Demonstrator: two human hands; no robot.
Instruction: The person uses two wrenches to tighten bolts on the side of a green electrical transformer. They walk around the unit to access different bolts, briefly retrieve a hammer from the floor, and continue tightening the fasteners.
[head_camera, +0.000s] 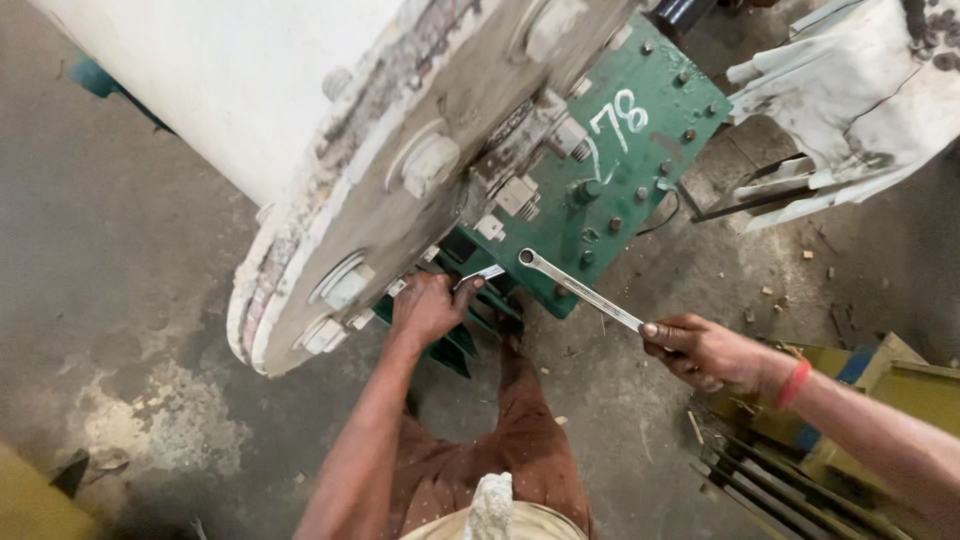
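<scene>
A large white drum with a round bolted flange (400, 190) fills the upper left, mounted against a green metal housing (630, 150) studded with bolts. My left hand (428, 306) is under the flange, gripping a small silver wrench (482, 277) close to the lower bolts. My right hand (705, 350) holds the end of a long ring spanner (580, 290), whose ring end sits at the green housing's lower edge. My leg in brown trousers (520, 440) stretches out beneath the machine.
Bare concrete floor (110, 260) lies to the left. White paint-caked machine parts (850, 100) stand at the upper right. Yellow boxes (900, 390) and dark metal bars (760, 480) lie at the lower right. Small debris is scattered over the floor.
</scene>
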